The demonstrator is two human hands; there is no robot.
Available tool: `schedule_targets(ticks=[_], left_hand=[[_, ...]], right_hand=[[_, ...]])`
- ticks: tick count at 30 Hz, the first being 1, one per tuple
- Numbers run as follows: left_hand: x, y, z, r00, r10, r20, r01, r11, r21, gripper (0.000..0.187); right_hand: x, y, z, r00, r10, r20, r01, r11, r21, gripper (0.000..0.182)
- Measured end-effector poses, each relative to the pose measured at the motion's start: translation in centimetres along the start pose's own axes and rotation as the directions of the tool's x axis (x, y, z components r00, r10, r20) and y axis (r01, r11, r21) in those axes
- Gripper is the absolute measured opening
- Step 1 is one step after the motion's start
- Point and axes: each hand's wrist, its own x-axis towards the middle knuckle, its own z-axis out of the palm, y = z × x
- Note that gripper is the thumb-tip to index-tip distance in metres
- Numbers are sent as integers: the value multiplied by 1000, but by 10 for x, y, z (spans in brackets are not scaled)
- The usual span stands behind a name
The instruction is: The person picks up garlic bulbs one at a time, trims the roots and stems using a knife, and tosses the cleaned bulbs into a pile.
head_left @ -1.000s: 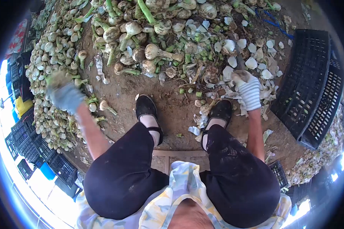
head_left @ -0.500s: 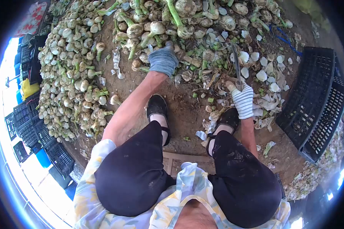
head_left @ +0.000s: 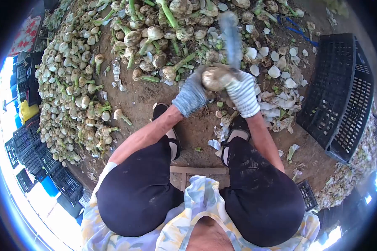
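Observation:
My left hand (head_left: 192,95), in a grey knitted glove, is closed around a round pale bulb (head_left: 214,79) that looks like garlic. Beside it my right hand (head_left: 242,94), in a striped white glove, grips a knife (head_left: 231,44). The blade points up and away from me and is smeared by motion. The right hand's fingers meet the bulb's right side, and its handle grip is partly hidden. Just beyond the hands lies a heap of soil-stained bulbs with green stems (head_left: 155,33).
A large pile of trimmed bulbs (head_left: 71,92) spreads on the left. Peeled white skins (head_left: 274,72) litter the ground at right, near a black slatted crate (head_left: 331,92). More dark crates (head_left: 29,142) stand far left. A blue cord (head_left: 299,31) lies at upper right.
My left hand has come back from the heap toward me and to the right, now holding a bulb. My right hand has moved left with the knife to meet it.

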Motion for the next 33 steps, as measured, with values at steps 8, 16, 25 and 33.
schedule_targets(ticks=[8,16,25,33], left_hand=[[-6,0,-27,997,-54,-51,56,997,51,49],[-10,-14,-22,990,100,-102,-91,991,94,36],[-12,-22,-16,997,-74,17,75,925,-372,41],[-27,-18,-13,990,8,139,-87,816,571,33]], right_hand=[[-24,-5,-19,940,-294,172,295,449,-843,34],[-13,-11,-4,906,-196,375,407,159,-900,16],[-6,12,-18,846,-323,425,497,189,-847,25],[-4,33,-35,806,-491,330,507,287,-812,29]])
